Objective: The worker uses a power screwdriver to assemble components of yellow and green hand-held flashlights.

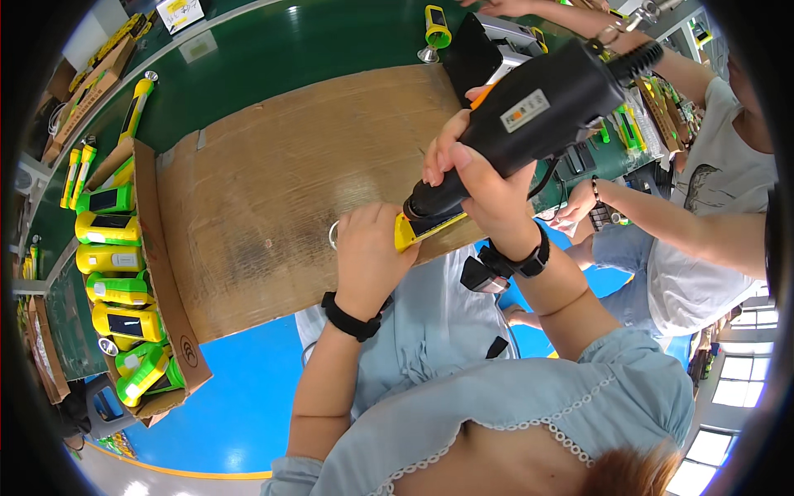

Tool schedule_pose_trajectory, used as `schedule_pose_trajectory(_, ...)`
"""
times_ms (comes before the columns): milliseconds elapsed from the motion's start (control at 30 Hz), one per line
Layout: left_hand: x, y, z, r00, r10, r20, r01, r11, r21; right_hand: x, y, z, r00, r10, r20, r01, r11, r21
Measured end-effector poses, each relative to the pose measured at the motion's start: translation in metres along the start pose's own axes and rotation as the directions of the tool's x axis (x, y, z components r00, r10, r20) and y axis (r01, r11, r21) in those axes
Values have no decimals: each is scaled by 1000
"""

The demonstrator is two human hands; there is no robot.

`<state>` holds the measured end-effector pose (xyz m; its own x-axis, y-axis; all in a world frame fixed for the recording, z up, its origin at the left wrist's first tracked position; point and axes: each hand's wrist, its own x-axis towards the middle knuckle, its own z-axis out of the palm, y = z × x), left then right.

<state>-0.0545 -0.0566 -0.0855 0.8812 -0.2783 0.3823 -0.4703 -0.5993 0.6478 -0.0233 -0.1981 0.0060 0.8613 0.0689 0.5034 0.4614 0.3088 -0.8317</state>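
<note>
My right hand (pixel 488 178) grips a black electric screwdriver (pixel 529 107) with an orange lever and a pale label. The tool slants down to the left, its narrow nose against a yellow flashlight (pixel 404 235) with a dark panel. Closed around the flashlight's left part, my left hand (pixel 368 248) holds it at the near edge of a cardboard sheet (pixel 273 182). A shiny metal ring (pixel 333 235) shows just left of that hand. The screwdriver's tip and part of the flashlight are hidden.
An open cardboard box (pixel 169 281) of yellow and green flashlights stands at the left. Another flashlight (pixel 437 29) stands at the far edge of the sheet on the green table (pixel 331 37). A co-worker's arm (pixel 686 219) reaches in from the right.
</note>
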Motion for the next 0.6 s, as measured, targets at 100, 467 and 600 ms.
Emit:
schedule_pose_trajectory(100, 0, 1, 1, 1000, 10, 18, -10, 999, 39, 7, 8, 2, 996, 61, 60, -61, 998, 9)
schedule_pose_trajectory(467, 1, 6, 2, 999, -6, -33, 8, 998, 69, 9, 5, 7, 983, 120, 137, -92, 976, -196)
schedule_pose_trajectory(600, 1, 8, 1, 1000, -3, -16, 4, 997, 78, -4, 2, -2, 991, 93, 99, -85, 993, -80)
